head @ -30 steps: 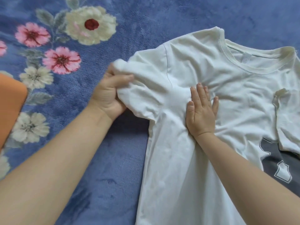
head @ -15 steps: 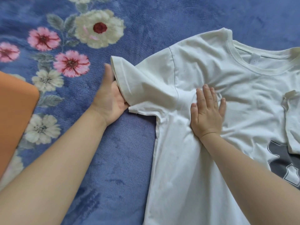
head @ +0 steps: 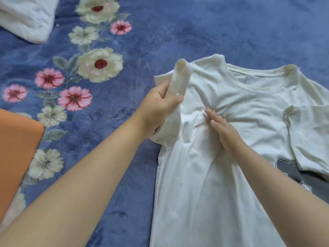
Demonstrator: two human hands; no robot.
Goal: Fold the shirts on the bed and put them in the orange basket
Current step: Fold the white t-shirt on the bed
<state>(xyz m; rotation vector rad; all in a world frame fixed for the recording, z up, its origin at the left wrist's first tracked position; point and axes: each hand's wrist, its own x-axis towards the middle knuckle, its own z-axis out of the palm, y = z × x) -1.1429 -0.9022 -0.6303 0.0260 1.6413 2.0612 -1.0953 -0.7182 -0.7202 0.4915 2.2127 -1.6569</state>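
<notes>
A white T-shirt lies spread on the blue flowered blanket, collar toward the top. My left hand grips the shirt's left sleeve and holds it lifted over the chest. With straight fingers, my right hand presses on its edge into the fabric near the armpit. The shirt's right sleeve lies folded over the body, partly covering a dark grey print. The orange basket shows as one corner at the left edge.
The blue blanket with pink and cream flowers covers the whole bed. A white bundle of cloth lies at the top left corner.
My left hand has closed round the left sleeve and lifted it inward over the shirt. My right hand has turned from flat on its palm to pressing on its edge.
</notes>
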